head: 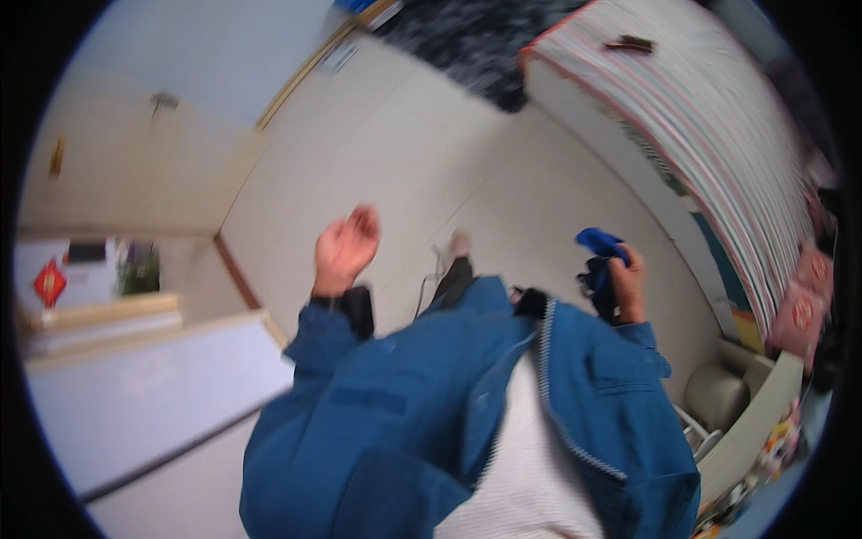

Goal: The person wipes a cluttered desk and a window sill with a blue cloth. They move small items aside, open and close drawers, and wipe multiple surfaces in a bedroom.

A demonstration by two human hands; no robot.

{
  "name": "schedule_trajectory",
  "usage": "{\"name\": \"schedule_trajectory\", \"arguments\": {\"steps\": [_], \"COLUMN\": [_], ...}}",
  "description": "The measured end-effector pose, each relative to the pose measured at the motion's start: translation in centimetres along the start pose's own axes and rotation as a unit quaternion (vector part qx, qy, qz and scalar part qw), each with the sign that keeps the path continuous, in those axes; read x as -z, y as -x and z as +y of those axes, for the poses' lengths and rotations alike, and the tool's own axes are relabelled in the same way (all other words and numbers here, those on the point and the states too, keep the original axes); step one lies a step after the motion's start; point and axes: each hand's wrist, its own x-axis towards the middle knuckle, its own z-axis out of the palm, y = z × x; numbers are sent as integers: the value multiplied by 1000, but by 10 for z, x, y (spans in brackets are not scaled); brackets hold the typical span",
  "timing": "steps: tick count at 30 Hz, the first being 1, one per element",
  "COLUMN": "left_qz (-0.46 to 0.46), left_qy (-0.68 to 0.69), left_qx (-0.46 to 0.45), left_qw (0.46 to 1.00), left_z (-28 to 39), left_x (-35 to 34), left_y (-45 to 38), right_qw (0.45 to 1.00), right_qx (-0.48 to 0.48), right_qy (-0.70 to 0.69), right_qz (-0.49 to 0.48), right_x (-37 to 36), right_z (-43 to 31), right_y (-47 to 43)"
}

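My left hand (pixel 347 246) hangs over the pale floor (pixel 390 162) with nothing in it, palm showing and fingers slightly curled. A dark band and a black object sit at that wrist. On the other side, my right hand (pixel 627 283) grips a crumpled blue cloth item (pixel 599 244), whose darker part droops below the fingers. Blur hides exactly what kind of item it is. Between the hands one foot (pixel 460 244) reaches forward on the floor, with a thin dark cord (pixel 424 286) beside it. My blue jacket (pixel 404 404) fills the lower middle.
A bed with a striped sheet (pixel 714 135) runs along the right, with a small dark object (pixel 631 44) on it and pink cushions (pixel 798 316) near its end. A dark grey rug (pixel 465 47) lies ahead. At left are a door with a handle (pixel 165 101) and a doorway.
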Motion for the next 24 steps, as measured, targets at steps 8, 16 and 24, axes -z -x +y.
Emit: {"name": "schedule_trajectory", "arguments": {"steps": [8,16,24], "left_qz": [-108,-108,127], "left_qy": [48,18,15], "left_qx": [1,-26,-52], "left_qw": [993,994,990], "left_z": [55,134,190], "left_x": [-71,-71,-54], "left_y": [-97,-144,-189], "right_qw": [998,998,998], "right_qx": [-56,-61,-27], "right_qy": [19,22,42], "right_qz": [22,-23,-34], "right_x": [-44,-110,-173], "right_z": [-26,-110,-141], "right_y": [-81,-127,-207]}}
